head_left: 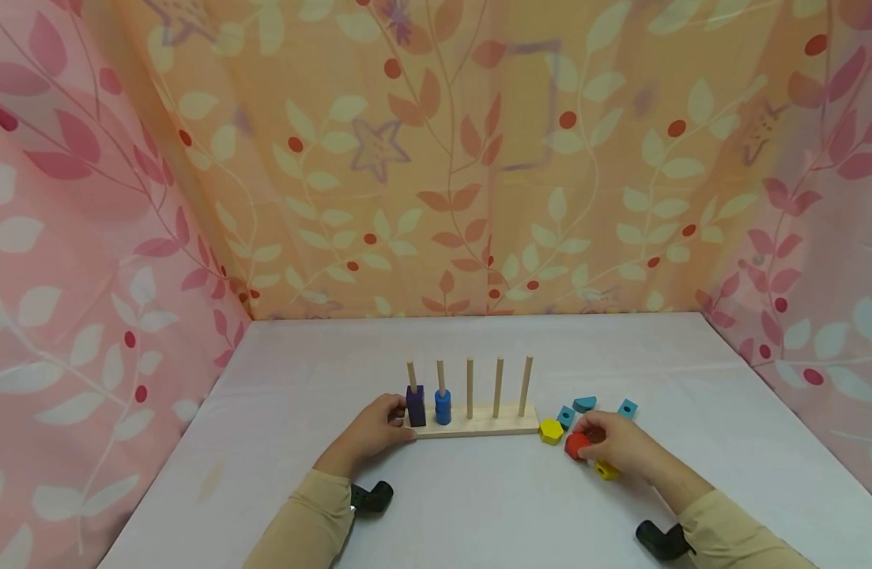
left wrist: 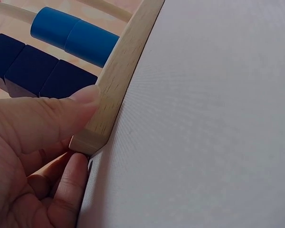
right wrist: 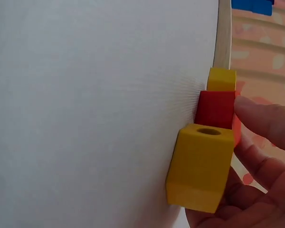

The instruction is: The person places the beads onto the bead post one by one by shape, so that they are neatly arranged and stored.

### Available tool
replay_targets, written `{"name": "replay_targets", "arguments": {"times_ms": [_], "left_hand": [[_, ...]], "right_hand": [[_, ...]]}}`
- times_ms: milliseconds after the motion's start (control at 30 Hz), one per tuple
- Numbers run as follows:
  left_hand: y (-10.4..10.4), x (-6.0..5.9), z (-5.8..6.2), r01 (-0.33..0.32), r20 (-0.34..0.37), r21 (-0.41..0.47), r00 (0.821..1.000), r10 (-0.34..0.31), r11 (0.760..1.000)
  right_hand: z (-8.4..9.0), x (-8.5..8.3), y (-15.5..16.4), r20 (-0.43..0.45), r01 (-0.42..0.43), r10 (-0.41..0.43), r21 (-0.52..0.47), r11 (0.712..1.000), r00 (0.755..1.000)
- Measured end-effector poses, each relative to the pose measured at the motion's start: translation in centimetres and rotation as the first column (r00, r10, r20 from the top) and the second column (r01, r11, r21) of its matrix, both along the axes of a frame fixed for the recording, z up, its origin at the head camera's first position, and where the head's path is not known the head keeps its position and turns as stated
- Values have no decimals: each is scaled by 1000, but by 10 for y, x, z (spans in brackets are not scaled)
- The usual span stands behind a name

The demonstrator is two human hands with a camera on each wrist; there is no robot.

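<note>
My left hand (head_left: 374, 424) grips the left end of a wooden peg stand (head_left: 478, 423), its thumb (left wrist: 83, 107) over the front edge of the base. Dark purple square blocks (head_left: 416, 407) are stacked on the leftmost peg. Blue round beads (head_left: 443, 408) sit on the second peg, and the other three pegs are bare. To the right of the stand, my right hand (head_left: 618, 444) holds a red block (head_left: 576, 446) at the tabletop, the thumb against it. In the right wrist view a yellow block (right wrist: 199, 164) with a hole stands in front of the red one.
A yellow hexagonal block (head_left: 550, 431) lies by the stand's right end. Light blue blocks (head_left: 566, 416) lie behind the right hand, one (head_left: 627, 408) farther right. Patterned cloth (head_left: 436, 197) surrounds the white tabletop (head_left: 478, 506) at the back and sides.
</note>
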State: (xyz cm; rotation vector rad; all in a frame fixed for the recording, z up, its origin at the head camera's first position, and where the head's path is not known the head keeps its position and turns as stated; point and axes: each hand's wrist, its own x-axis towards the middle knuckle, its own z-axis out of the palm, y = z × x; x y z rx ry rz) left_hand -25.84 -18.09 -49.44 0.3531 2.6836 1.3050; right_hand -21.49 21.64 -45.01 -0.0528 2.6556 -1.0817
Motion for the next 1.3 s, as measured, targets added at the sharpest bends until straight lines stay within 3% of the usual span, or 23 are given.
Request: {"name": "replay_targets", "arguments": {"times_ms": [400, 567, 833, 1300], "left_hand": [[0, 1, 1, 9, -7, 9, 1000, -9, 1000], [0, 1, 1, 8, -13, 1, 1000, -8, 1000], [-1, 1, 1, 7, -5, 9, 1000, -7, 1000], [0, 1, 1, 11, -9, 26, 1000, -11, 1000]], "right_hand": [[1, 2, -8, -5, -32, 31, -28, 999, 999], [7, 0, -11, -68, -64, 61, -35, 997, 996], [26, -3, -14, -169, -94, 77, -90, 991, 983], [76, -4, -37, -325, -126, 42, -242, 962, 945]]}}
